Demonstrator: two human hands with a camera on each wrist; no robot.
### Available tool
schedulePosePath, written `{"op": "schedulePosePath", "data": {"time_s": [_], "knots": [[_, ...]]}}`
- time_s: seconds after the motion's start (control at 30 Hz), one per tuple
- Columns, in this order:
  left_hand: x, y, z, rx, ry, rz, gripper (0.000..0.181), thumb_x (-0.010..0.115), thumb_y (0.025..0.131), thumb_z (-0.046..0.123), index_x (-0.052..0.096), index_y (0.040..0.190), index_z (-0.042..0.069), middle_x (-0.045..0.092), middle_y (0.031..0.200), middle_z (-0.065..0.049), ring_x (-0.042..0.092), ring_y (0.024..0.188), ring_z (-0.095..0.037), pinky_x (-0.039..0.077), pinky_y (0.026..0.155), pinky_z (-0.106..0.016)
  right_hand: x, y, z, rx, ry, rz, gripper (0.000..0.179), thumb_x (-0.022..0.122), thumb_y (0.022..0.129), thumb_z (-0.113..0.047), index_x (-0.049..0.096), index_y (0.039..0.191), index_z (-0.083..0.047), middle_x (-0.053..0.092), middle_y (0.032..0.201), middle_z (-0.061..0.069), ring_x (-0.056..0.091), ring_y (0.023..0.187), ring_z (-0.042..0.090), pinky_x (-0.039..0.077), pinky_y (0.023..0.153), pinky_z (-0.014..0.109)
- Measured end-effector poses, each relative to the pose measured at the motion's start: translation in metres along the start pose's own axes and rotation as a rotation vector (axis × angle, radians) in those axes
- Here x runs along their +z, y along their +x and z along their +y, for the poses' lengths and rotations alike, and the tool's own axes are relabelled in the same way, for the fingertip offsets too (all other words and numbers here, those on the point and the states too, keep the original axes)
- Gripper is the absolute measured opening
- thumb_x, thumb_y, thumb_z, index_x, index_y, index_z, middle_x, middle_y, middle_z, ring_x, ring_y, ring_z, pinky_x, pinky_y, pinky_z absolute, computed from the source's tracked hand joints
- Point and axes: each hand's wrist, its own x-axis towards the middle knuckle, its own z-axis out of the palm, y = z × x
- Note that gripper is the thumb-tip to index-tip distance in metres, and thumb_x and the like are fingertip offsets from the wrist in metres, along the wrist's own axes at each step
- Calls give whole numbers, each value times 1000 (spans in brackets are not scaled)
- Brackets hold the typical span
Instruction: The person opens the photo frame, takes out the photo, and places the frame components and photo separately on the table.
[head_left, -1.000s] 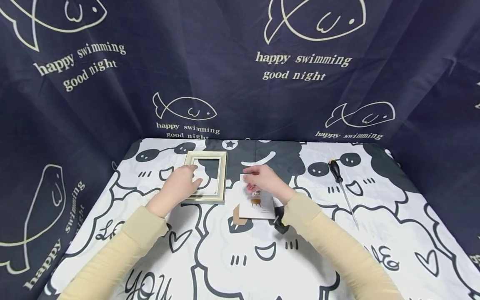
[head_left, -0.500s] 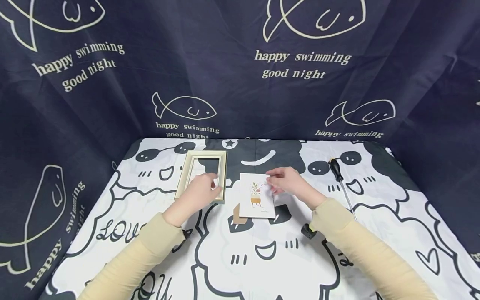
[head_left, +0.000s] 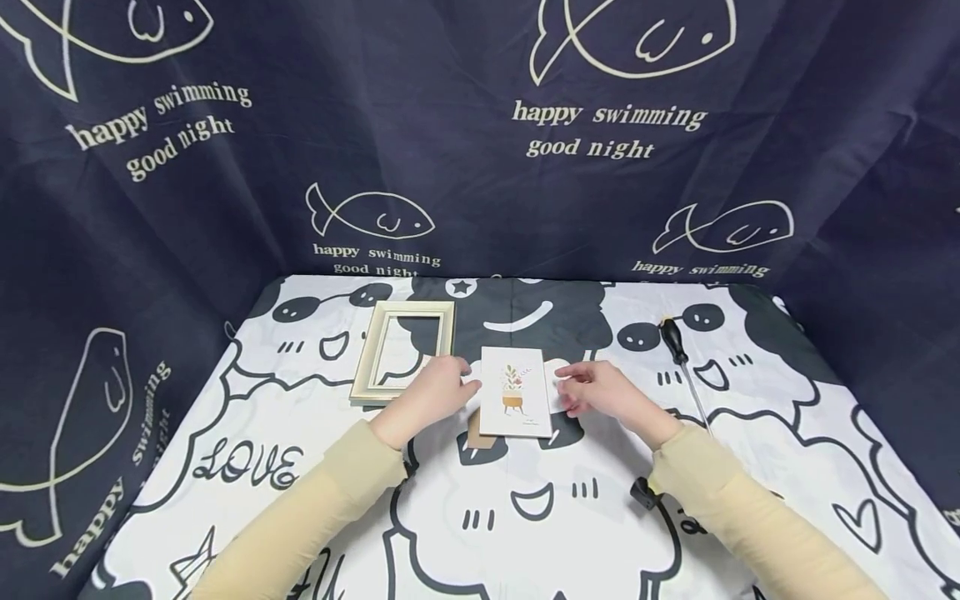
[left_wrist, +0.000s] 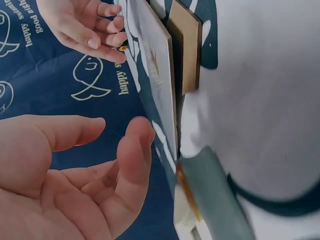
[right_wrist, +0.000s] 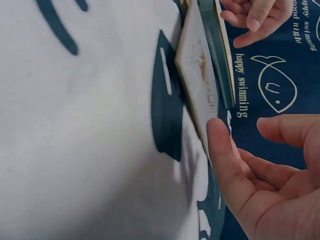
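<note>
A white picture board, printed with a potted plant, lies on the table. A brown backing piece sticks out from under its lower left corner. My left hand is at the board's left edge, thumb and fingers apart with nothing between them. On the other side, my right hand hovers just off the right edge, fingers loosely bent and holding nothing. The cream picture frame lies behind and left of my left hand, which overlaps its lower right corner in the head view. Both wrist views show empty fingers beside the board.
A black-handled screwdriver lies at the right, its shaft pointing toward the front. The table is covered by a black-and-white cartoon cloth. A dark blue curtain with fish outlines hangs behind.
My left hand has moved right, from over the picture frame to the board's left edge. My right hand has drawn off the board to its right, leaving the printed plant uncovered.
</note>
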Motion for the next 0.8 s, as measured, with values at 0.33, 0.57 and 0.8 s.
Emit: {"op": "schedulePosePath", "data": {"time_s": [0.33, 0.57, 0.8], "knots": [[16, 15, 1, -94, -102, -121, 26, 59, 92, 19, 63, 91, -7, 63, 53, -8, 63, 45, -17, 45, 44, -21, 11, -1, 12, 54, 9, 14, 39, 54, 91, -8, 50, 124, 14, 66, 88, 20, 65, 68, 18, 57, 64, 35], [23, 18, 0, -117, -61, -102, 27, 59, 91, 17, 58, 69, 3, 56, 42, -3, 54, 35, -13, 40, 37, -19, 18, 1, 15, 89, -20, 34, 39, 55, 91, -8, 53, 125, 11, 64, 82, 14, 62, 65, 15, 56, 61, 33], [27, 20, 0, -134, -65, -82, 22, 58, 91, 16, 60, 80, -3, 53, 42, -1, 55, 35, -14, 40, 36, -19, 22, 3, 17, 67, -62, 46, 38, 56, 91, -9, 54, 125, 9, 59, 74, 11, 59, 60, 14, 55, 57, 33]]}}
